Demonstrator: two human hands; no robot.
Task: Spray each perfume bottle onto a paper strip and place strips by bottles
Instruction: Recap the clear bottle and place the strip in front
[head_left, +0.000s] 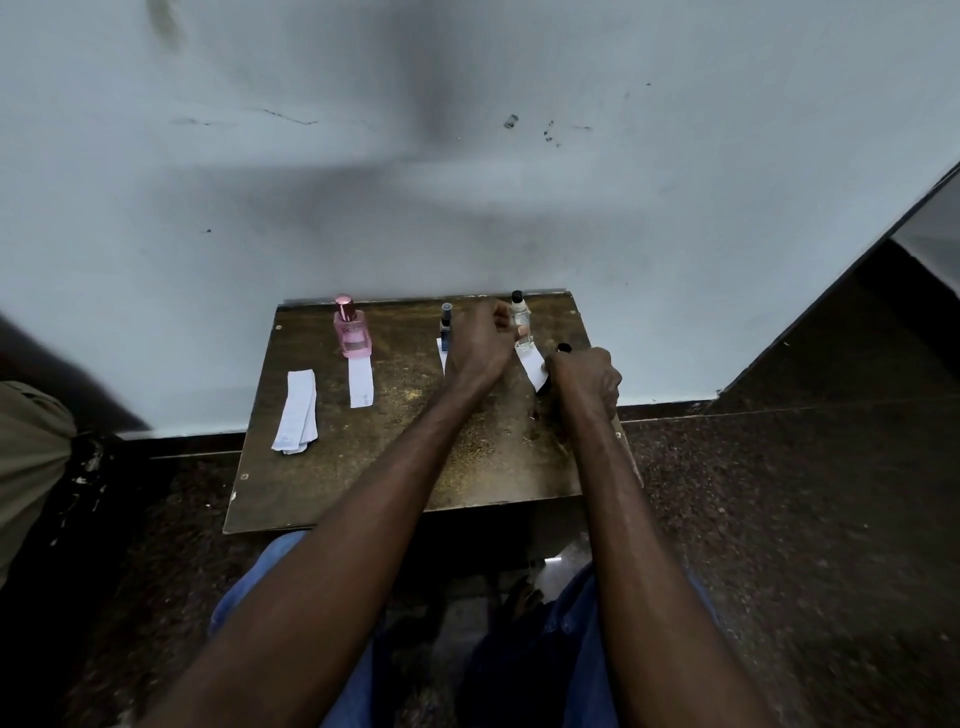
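Three perfume bottles stand along the back of the small brown table (363, 467). The pink bottle (352, 332) has a paper strip (361, 382) lying in front of it. A strip (442, 352) by the blue bottle (445, 325) is mostly hidden by my left hand (480, 340). That hand curls round the clear bottle (521, 317), one fingertip showing on the glass. My right hand (587, 379) grips a dark bottle (563, 348), of which only the black top shows. A white strip (532, 366) lies between the clear bottle and my right hand, its near end at my fingers.
A small pile of spare paper strips (297, 410) lies on the table's left side. The table stands against a pale wall (467, 182). Dark speckled floor surrounds it, and my knees in blue trousers (270, 571) are below the front edge.
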